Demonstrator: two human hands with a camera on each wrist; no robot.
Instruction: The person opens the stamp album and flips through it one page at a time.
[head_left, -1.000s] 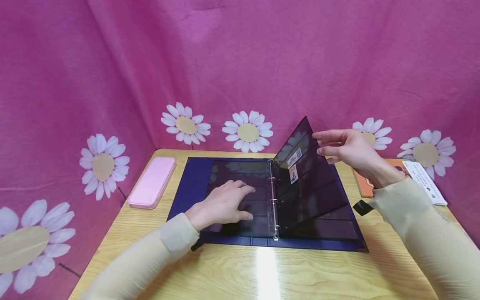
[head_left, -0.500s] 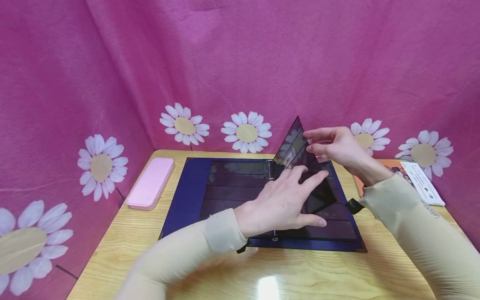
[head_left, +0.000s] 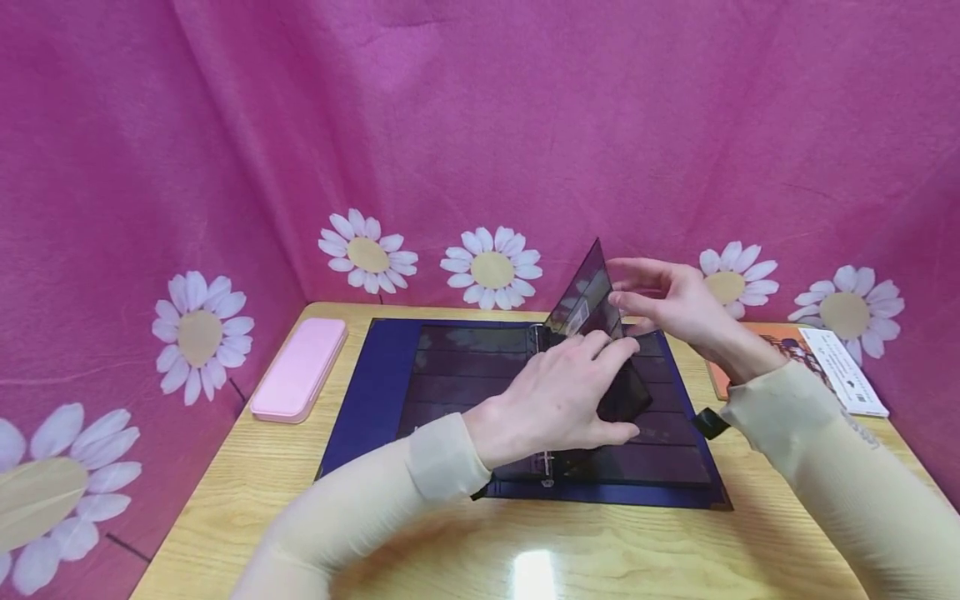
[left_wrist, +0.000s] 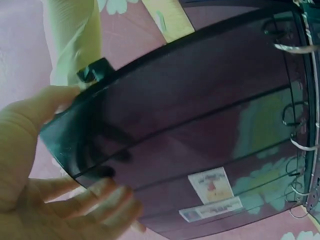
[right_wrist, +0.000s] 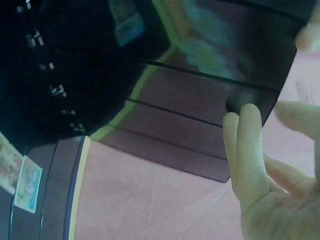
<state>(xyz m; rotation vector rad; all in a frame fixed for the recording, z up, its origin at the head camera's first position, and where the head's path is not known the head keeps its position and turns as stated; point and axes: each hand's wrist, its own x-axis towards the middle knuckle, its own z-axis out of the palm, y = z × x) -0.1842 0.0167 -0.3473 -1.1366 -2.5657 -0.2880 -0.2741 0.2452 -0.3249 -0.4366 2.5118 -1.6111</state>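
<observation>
A dark blue ring binder [head_left: 390, 367] lies spread on the table, filled with black pocket pages. One glossy black page [head_left: 573, 292] stands raised from the metal rings [left_wrist: 302, 142]. My right hand [head_left: 675, 304] holds its outer edge near the top, fingers on one face and thumb by the edge. Lower on the same page, my left hand [head_left: 551, 400] has its near corner between thumb and fingers. Two small picture stamps [left_wrist: 212, 186] sit in this page's pockets in the left wrist view. More stamps [right_wrist: 28, 184] show on another page in the right wrist view.
A pink case [head_left: 300, 371] lies left of the binder. Behind my right forearm are an orange booklet [head_left: 783, 342] and a white printed card [head_left: 843, 371]. Pink cloth with daisies [head_left: 491, 271] hangs around the wooden table [head_left: 420, 550].
My left hand has moved right, from above the left page to the raised page. The raised page has swung leftward, my right hand moving with it.
</observation>
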